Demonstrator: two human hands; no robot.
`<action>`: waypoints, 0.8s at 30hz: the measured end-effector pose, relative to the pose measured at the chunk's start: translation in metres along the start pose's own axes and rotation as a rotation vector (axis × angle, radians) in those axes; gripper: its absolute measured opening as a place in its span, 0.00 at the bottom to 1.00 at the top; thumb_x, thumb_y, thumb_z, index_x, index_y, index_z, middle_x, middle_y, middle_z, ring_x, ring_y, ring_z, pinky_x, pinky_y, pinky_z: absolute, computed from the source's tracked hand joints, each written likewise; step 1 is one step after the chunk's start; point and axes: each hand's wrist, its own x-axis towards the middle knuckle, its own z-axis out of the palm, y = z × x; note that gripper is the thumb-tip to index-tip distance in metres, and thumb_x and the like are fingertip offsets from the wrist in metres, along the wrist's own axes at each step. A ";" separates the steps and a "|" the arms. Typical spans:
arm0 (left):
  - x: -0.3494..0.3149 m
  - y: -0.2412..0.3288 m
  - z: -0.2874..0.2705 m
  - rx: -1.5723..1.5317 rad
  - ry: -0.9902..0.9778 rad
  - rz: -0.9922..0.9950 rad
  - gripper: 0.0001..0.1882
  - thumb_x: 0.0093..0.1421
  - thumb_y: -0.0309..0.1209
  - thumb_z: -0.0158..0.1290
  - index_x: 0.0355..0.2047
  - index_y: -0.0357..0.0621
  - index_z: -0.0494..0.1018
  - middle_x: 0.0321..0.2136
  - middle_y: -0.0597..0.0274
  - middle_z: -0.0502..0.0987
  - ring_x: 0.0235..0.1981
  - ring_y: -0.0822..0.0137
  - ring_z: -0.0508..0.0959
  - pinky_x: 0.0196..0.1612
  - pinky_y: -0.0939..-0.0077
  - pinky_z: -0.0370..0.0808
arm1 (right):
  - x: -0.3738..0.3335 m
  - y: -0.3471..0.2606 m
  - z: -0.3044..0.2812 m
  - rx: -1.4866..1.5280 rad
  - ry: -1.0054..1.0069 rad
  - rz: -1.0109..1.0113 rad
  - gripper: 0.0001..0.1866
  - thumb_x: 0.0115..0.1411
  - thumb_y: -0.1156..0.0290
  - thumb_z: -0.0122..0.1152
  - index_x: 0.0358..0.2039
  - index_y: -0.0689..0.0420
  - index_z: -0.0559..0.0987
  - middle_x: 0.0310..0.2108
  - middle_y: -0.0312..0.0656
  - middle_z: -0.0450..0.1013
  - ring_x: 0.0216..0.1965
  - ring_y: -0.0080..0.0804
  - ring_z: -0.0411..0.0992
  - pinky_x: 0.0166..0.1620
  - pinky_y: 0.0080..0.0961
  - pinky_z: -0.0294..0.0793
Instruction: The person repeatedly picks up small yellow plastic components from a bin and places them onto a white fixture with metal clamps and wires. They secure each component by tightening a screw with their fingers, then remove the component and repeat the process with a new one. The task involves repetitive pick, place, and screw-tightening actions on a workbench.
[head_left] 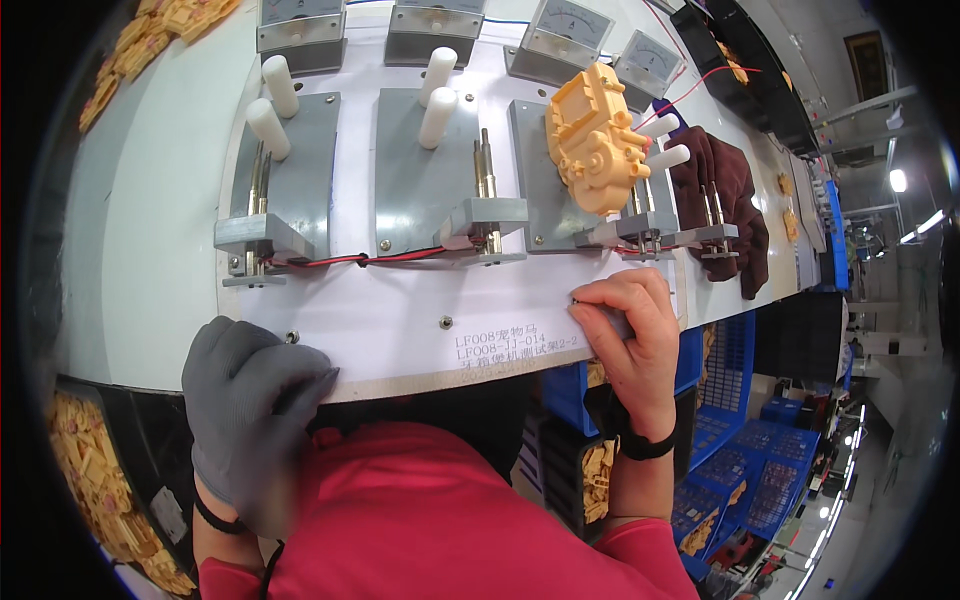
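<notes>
White test board (pixel 400 320) under gloved left hand (pixel 250 400), curled; bare right hand (pixel 625 330) seemingly pinching something tiny.

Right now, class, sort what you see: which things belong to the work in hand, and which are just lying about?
In the work:
- left hand, grey-gloved, on the white test board front edge
- right hand, bare, fingertips on the board
- yellow plastic part seated on a grey fixture plate

Lying about:
- dark red cloth
- meters at the back
- yellow parts in the left bin
- blue crates

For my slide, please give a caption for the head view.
Gloved left hand and bare right hand rest on white fixture board.
</notes>
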 end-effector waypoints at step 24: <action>0.000 0.018 -0.025 -0.143 -0.208 -0.042 0.11 0.49 0.21 0.63 0.34 0.42 0.77 0.27 0.60 0.72 0.31 0.60 0.75 0.32 0.67 0.71 | -0.005 0.008 -0.002 0.496 0.257 0.134 0.24 0.56 0.75 0.69 0.52 0.59 0.70 0.44 0.39 0.71 0.44 0.27 0.69 0.51 0.27 0.68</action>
